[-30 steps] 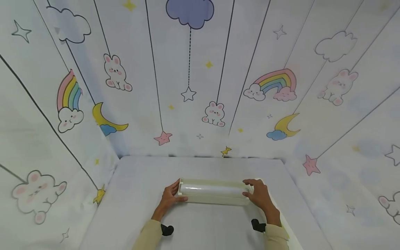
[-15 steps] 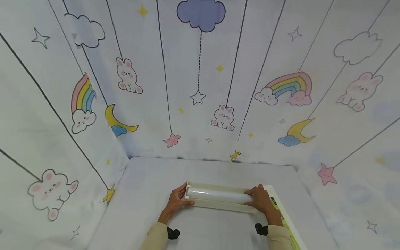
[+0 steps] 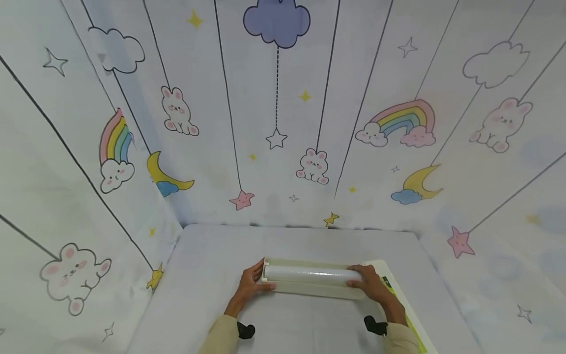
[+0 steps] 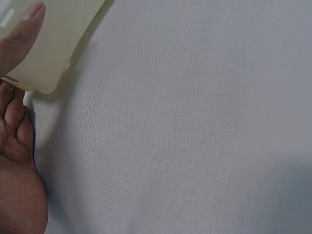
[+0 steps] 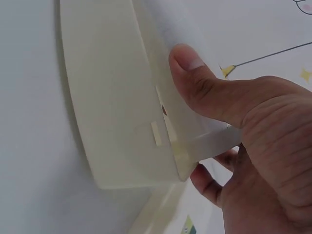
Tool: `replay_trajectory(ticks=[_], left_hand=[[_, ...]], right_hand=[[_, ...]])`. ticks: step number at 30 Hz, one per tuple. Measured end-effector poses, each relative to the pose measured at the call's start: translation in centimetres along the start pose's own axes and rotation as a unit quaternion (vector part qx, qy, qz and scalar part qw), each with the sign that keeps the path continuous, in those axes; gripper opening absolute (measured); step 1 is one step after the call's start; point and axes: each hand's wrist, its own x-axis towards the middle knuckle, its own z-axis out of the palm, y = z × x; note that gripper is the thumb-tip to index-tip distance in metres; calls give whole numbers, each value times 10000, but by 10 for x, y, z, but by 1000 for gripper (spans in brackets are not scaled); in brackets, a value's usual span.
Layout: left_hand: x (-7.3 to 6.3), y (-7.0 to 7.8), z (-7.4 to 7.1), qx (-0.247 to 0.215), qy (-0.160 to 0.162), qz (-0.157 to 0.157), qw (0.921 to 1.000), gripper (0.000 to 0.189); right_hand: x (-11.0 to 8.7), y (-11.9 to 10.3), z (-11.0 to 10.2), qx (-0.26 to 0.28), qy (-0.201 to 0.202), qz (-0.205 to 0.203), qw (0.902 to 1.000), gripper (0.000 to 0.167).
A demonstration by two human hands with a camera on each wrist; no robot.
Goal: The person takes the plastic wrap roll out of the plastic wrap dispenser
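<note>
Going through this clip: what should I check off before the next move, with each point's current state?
1. Left hand grips the left end of the cream holder: ok.
2. Right hand holds the right end of the shiny roll, thumb on its near side: ok.
3. Roll lies lengthwise along the holder: ok.
4. Roll's right end fully seated: cannot tell; the right hand partly covers it.
5. Loose edge of the roll located: cannot tell; none shows.
6. White-and-green flat item well clear of the right arm: not ok; it lies close alongside.
</note>
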Motion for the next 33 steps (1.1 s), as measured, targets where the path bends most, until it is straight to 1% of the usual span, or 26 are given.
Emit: replay_trajectory(ticks=[2, 3, 5, 6, 8, 12, 14, 17, 23, 28, 29, 31, 33], left_hand=[[0, 0, 0, -40, -36, -59, 10000, 115], [1, -1, 0, -62, -36, -83, 9999, 116], [1, -1, 1, -89, -13, -89, 9999, 117], [1, -1, 1, -133, 11, -115, 9998, 117], [1, -1, 1, -144, 11, -107, 9998, 118], [1, 1, 1, -156, -54, -125, 9998, 119], [1, 1, 1, -146, -80, -92, 9998, 120], [1, 2, 1, -140, -79, -30, 9999, 120], [1, 1, 1, -11, -70, -25, 10000, 118], [1, -1, 1, 139, -68, 216, 9996, 114], [1, 0, 1, 217, -83, 320, 9992, 113], [1, 0, 1, 216, -70, 351, 9991, 111], [0, 2, 1, 140, -34, 317, 9994, 110]], right_hand=[[1, 1, -2, 280, -43, -301, 9991, 42], [2, 2, -4, 405, -65, -536, 9977, 40], [3, 1, -6, 662, -118, -799, 9945, 38], [2, 0, -7, 712, -123, -830, 9939, 38], [2, -1, -10, 746, -128, -787, 9940, 38], [1, -6, -16, 777, -125, -296, 9965, 38], [1, -8, -18, 844, -144, -193, 9961, 38], [0, -11, -21, 918, -156, -275, 9953, 36], [0, -12, -23, 939, -70, -486, 9944, 33], [0, -13, -24, 1006, -86, -617, 9930, 32], [0, -13, -24, 1022, -81, -620, 9928, 32], [1, -12, -24, 1041, -69, -641, 9925, 32], [1, -12, -24, 1081, -59, -652, 9920, 32]])
